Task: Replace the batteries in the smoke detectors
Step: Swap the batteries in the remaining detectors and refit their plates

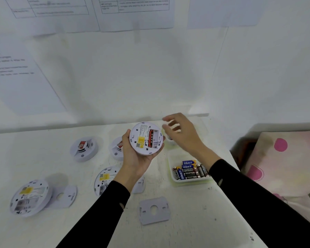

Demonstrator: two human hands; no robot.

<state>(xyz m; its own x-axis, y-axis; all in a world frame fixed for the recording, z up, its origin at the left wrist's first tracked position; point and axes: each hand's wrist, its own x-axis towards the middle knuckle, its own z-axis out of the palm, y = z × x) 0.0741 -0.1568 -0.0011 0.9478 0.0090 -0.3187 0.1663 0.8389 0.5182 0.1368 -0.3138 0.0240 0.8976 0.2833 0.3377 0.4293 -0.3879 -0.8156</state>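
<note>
1. Left hand (136, 158): raised above the counter (186, 221), fingers and thumb curled round the rim of the held smoke detector (141, 140).
2. Held smoke detector: white, round, back turned up towards the camera, with a yellow label. Its battery compartment is open, with one red battery (150, 138) seated along the left side.
3. Right hand (183, 133): in the air just right of the held detector and not touching it. The fingers are loosely spread and blurred, grasping nothing.
4. Battery tray (170, 158): shallow white container on the right of the counter, under the right forearm. It holds loose batteries (190, 170), some black and red, some blue.
5. Far-left detector (83, 149): face up on the counter, red sticker on top.
6. Second face-up detector (115, 147): just behind the left hand, partly hidden by it.
7. Front-left detector (30, 197): back up, overlapping a grey mounting plate (64, 196).
8. Middle detector (104, 178): back up, partly covered by the left forearm.
9. Square mounting plate (154, 210): lying flat at front centre, apart from the rest.
10. Printed sheets (136, 13): fixed to the wall behind the counter, text illegible.
11. Pink-spotted cloth (279, 158): to the right, beyond the counter edge.
</note>
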